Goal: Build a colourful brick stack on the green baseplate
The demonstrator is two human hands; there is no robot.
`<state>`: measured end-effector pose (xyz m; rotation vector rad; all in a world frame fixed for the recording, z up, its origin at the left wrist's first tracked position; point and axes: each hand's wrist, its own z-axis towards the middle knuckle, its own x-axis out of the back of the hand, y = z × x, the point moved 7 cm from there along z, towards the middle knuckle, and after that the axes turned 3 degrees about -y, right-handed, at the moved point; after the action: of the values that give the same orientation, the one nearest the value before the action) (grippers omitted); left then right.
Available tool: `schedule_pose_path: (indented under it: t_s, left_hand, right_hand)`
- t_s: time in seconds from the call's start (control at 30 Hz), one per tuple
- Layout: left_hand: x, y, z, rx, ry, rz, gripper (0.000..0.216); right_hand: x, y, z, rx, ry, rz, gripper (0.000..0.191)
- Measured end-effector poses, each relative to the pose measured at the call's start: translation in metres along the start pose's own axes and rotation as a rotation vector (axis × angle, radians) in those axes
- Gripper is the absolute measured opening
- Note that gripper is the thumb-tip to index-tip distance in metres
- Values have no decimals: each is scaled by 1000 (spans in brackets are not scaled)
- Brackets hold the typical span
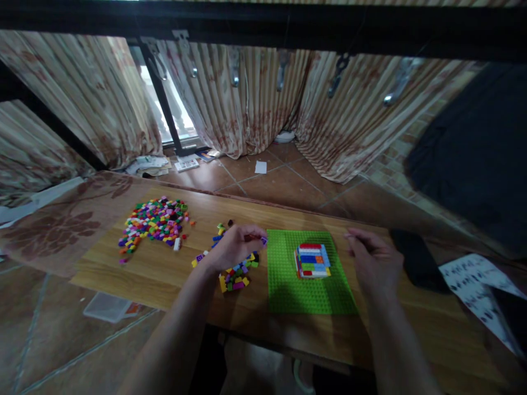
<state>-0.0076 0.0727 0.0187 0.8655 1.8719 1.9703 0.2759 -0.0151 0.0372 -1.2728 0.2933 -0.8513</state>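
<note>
Pinched between the fingertips of my left hand [235, 245] is a small purple building brick [264, 240], over the left edge of the green baseplate [284, 293]. A block-shaped build of stacked bricks [313, 260] in red, white, blue, orange and green sits on the baseplate. Beyond the plate's right edge, my right hand [374, 258] hovers with thumb and forefinger pressed together. Whether something small is between them cannot be made out. Under and around my left hand lies a loose group of larger bricks [239, 277], partly hidden by it.
A big heap of small mixed bricks [154, 219] covers the left of the wooden board [173, 288]. On the right lie a black phone-like object [419, 260] and a printed sheet [473, 282]. A clear plastic box [105, 307] rests on the floor.
</note>
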Motion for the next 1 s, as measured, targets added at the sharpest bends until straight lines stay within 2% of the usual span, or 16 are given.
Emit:
schedule_pose_path:
  t_s: [0.1, 0.3, 0.5, 0.6, 0.7, 0.9, 1.0]
  left_hand:
    - [-14, -1, 4, -1, -28, -31, 17]
    - [-19, 2, 4, 15, -63, 36, 13]
    - [-36, 1, 5, 62, -124, -65, 9]
    - [-39, -2, 6, 71, -109, -65, 14]
    - [-28, -4, 6, 53, -87, -28, 19]
    - [26, -7, -4, 64, 75, -50, 25]
    - [38, -7, -10, 110, 75, -55, 26]
  right_hand:
    - [-1, -1, -1, -14, -5, -27, 18]
    - [-4, -3, -3, -1, -38, -25, 22]
    - [-9, -1, -4, 10, -75, -25, 21]
    - [-10, -2, -4, 20, -82, -31, 20]
    - [-9, -1, -5, 14, -82, -35, 21]
    - [-7, 3, -5, -21, -56, -35, 20]
    - [-8, 2, -6, -7, -64, -63, 18]
